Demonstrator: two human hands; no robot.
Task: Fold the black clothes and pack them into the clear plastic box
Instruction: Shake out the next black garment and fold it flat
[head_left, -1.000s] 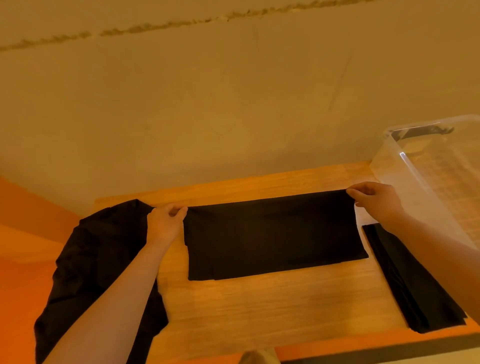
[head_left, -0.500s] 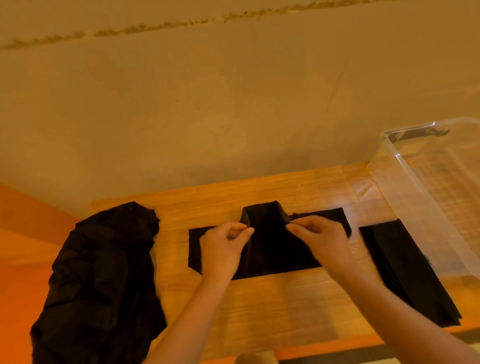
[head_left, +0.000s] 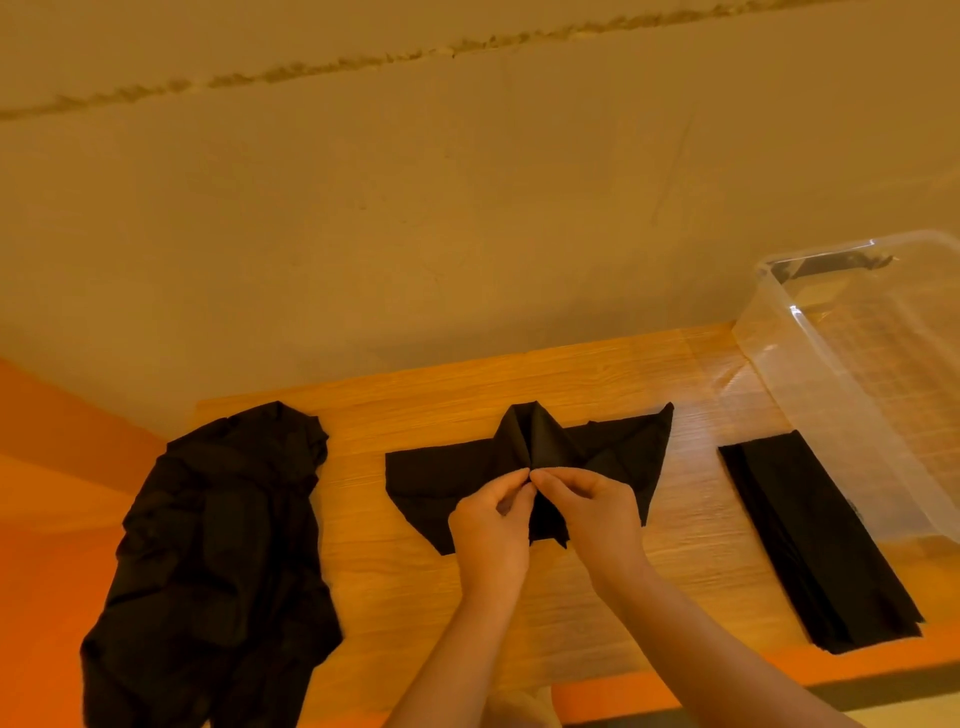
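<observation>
While both hands meet over the middle of the desk, the scene reads as follows.

Left hand (head_left: 491, 525): fingers curled, thumb and fingertips pinching the black cloth (head_left: 613, 457) at its near edge, knuckles toward the camera.

Right hand (head_left: 592, 512): fingers curled likewise, pinching the same cloth just beside the left hand; the two sets of fingertips touch at the pinch.

Black cloth: lies across the middle of the desk (head_left: 519, 384), gathered at the centre into a raised peak that stands up behind the hands; its left part lies flat, its right part is lifted and creased, with the far right corner pointing up and away.

Crumpled pile (head_left: 218, 561): unfolded black clothes heaped at the left end of the desk, hanging over its left edge, apart from the held cloth.

Folded piece (head_left: 815, 540): a long, narrow black strip lying flat at the right, its far end right against the box's near wall.

Clear plastic box (head_left: 852, 374): stands at the far right end of the desk, open on top.

Wall (head_left: 467, 208): plain, behind the desk.
</observation>
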